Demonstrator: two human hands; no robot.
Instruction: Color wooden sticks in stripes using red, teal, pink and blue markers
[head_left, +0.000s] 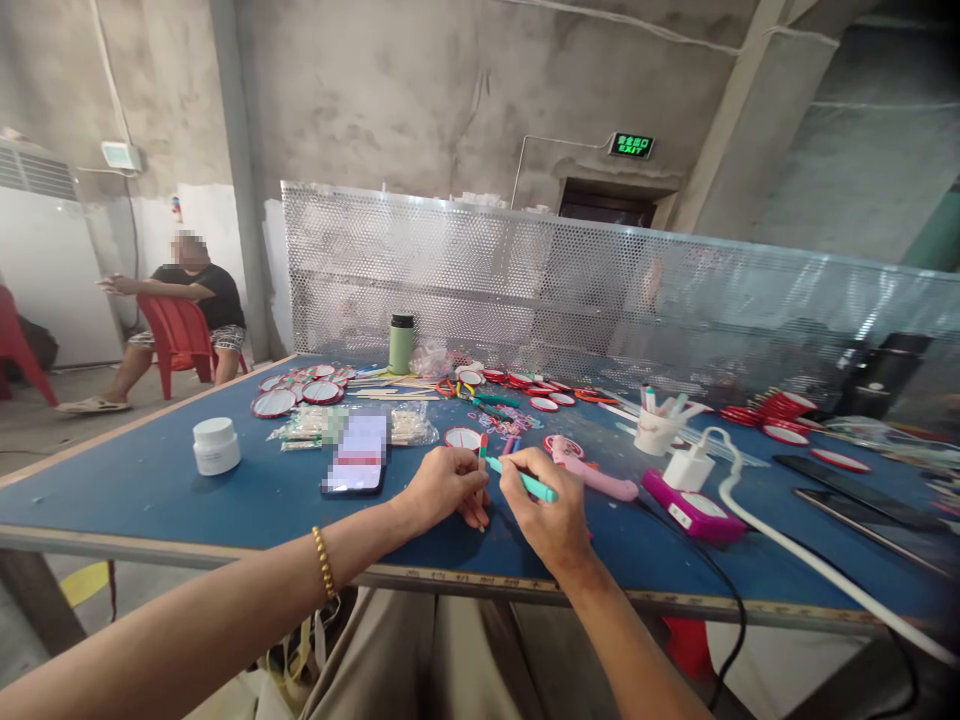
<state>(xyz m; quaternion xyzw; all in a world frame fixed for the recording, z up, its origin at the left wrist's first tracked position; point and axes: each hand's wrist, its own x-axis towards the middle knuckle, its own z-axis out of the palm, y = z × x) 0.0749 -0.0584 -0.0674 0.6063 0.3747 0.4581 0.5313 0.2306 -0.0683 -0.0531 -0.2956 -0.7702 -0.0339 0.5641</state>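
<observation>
Near the table's front edge, my left hand (444, 484) pinches a thin wooden stick (483, 452) that stands nearly upright, its top end coloured red and green. My right hand (551, 505) is closed around a teal marker (538, 487), whose tip points left and is at or very close to the coloured end of the stick. Whether the tip touches it I cannot tell. Just behind the hands lie a round white disc with a red rim (463, 438) and a purple marker or cap (511, 445). A pink glue gun (600, 477) rests right of my right hand.
Left of my hands are a phone (356, 455) and a white jar (216, 447). A green bottle (401, 345) stands at the back. A cup of pens (654, 432) and a magenta power strip (694, 507) with cables are on the right. A person (217, 295) sits far left.
</observation>
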